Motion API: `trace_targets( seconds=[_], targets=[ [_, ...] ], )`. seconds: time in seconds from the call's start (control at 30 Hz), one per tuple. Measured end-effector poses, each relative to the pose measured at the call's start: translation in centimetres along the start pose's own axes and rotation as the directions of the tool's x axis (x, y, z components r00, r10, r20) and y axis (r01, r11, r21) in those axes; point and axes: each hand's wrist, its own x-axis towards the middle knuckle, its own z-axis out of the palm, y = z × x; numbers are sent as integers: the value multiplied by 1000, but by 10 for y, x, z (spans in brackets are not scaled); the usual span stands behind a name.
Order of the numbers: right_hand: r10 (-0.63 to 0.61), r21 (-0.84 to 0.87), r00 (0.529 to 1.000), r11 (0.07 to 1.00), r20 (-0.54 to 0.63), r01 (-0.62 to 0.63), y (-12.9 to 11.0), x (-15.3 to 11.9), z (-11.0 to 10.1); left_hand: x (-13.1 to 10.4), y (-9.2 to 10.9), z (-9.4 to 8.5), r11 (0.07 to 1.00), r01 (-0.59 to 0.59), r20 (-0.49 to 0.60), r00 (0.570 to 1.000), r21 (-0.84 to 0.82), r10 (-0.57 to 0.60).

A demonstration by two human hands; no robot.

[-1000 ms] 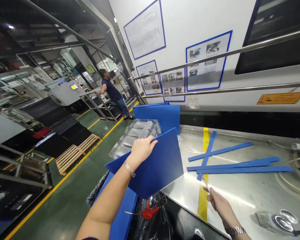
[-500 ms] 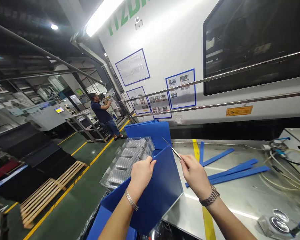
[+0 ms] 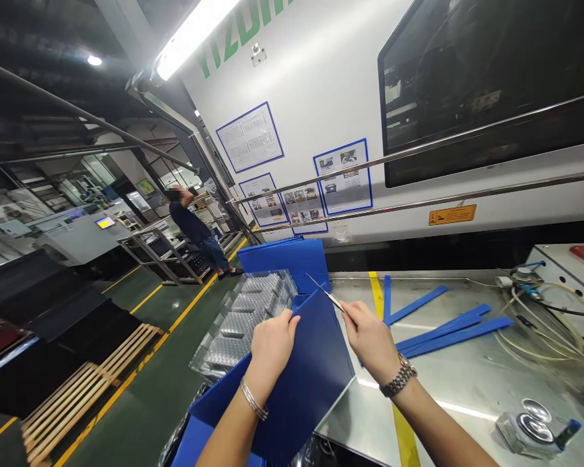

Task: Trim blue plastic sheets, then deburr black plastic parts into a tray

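My left hand (image 3: 274,340) is closed over the upper edge of a blue corrugated plastic sheet (image 3: 316,363), which stands tilted in front of me. In my right hand (image 3: 370,337) is a slim knife (image 3: 335,301), its handle mostly hidden by my fingers. The thin pointed blade lies at the sheet's upper corner; whether it touches the edge I cannot tell. Behind the sheet are clear plastic trays (image 3: 238,318) with dimpled pockets. More blue sheets (image 3: 302,259) stand upright beyond them.
Several blue strips (image 3: 448,334) lie on the metal table (image 3: 448,389) to the right. A glass jar (image 3: 528,425) with a metal lid is near its front, with hoses (image 3: 540,324) behind. A white machine (image 3: 311,84) with rails rises ahead. At left are a wooden pallet (image 3: 92,383) and a person (image 3: 194,227).
The view has shifted slightly. Both hands keep their holds, with the knife still at the sheet's corner. The person in the background has raised an arm towards the head.
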Motion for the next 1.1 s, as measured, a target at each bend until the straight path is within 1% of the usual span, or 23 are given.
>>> trace_targets(
  seconds=[0.1, 0.17, 0.3, 0.43, 0.57, 0.67, 0.77, 0.87, 1.0, 1.1],
  targets=[
    [-7, -51, 1000, 999, 17, 8, 0, 0, -1, -2, 2, -2, 1000, -6, 6, 1000, 11, 6],
    [3, -106, 999, 994, 50, 2, 0, -2, -1, -4, 3, -3, 1000, -7, 11, 1000, 18, 7],
    [84, -222, 984, 974, 157, -48, 3, -9, 3, -8, 6, -4, 1000, -11, 15, 1000, 28, 11],
    [176, -265, 958, 957, 225, -114, 13, -25, 17, -11, 7, -5, 998, -12, 17, 1000, 55, 11],
    [264, -302, 920, 937, 291, -174, 27, -44, 37, -11, 7, -6, 997, 3, 17, 1000, 82, -4],
    [330, -327, 880, 920, 341, -218, 41, -60, 53, -11, 6, -6, 996, 6, 9, 1000, 87, -7],
    [399, -353, 827, 898, 396, -264, 57, -80, 68, -12, 5, -8, 995, 3, 6, 1000, 100, -4],
    [445, -370, 778, 881, 443, -294, 75, -103, 79, -14, 6, -14, 991, 9, 25, 1000, 132, -12],
    [501, -386, 707, 859, 500, -335, 100, -132, 94, -16, 1, -29, 987, 23, 5, 1000, 160, -24],
    [557, -411, 639, 828, 531, -381, 117, -150, 104, -16, -10, -46, 990, 6, -41, 999, 139, 0]
  ],
)
